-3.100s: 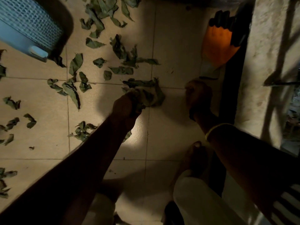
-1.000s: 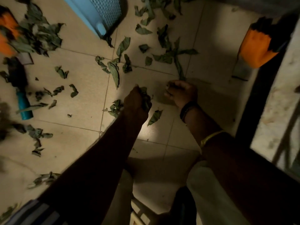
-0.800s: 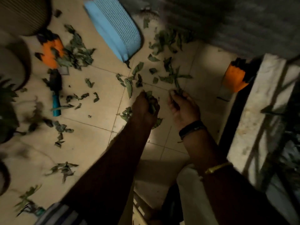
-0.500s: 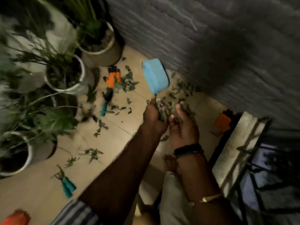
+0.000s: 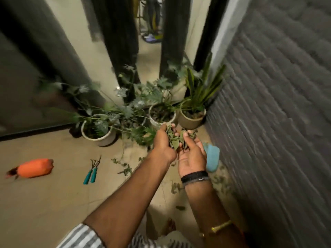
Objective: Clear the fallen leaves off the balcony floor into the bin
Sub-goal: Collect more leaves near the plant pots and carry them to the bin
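Left hand [image 5: 163, 143] fingers curled round bunch of dry green leaves [image 5: 172, 142]; right hand [image 5: 192, 154] cupped beneath, fingers gripping more. Light-blue woven plastic bin [image 5: 212, 158] on floor, just beyond right hand. Risk: loose hold, leaves spilling short of bin.

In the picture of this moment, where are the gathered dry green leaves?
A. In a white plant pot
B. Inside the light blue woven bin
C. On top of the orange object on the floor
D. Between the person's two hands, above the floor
D: the left hand and the right hand hold the bunch of dry green leaves between them, above the floor, with the light blue woven bin lying beyond the right hand.
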`<state>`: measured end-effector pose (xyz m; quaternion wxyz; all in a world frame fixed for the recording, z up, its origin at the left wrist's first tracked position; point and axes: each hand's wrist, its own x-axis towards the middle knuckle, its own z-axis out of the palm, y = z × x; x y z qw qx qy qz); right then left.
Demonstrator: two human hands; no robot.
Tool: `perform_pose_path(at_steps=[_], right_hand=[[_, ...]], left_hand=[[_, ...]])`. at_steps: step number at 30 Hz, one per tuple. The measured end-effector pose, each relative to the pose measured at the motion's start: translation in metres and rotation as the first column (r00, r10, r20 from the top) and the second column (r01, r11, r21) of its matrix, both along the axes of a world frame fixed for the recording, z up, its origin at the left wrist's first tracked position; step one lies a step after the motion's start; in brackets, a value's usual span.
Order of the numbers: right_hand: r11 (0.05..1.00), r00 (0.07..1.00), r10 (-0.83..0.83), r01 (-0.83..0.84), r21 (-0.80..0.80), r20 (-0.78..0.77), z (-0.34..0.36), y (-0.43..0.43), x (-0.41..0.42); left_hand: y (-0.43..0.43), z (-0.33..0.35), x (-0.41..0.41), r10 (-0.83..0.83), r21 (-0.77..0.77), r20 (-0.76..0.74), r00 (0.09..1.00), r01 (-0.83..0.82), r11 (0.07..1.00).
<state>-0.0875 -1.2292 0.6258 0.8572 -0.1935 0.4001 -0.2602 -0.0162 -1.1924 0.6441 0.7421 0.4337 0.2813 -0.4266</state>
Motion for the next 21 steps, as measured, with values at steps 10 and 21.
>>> perform_pose_path(at_steps=[10,21], right_hand=[[0.884,0.878,0.468,-0.466,-0.048,0.099,0.048,0.155,0.144],[0.543,0.531,0.837,-0.837,-0.072,0.137,0.071,0.378,0.268]], left_hand=[[0.185,0.053,0.110,0.487,-0.103,0.085,0.869,-0.478,0.872],[0.414,0.074,0.199,0.867,-0.087,0.153,0.475,-0.867,0.491]])
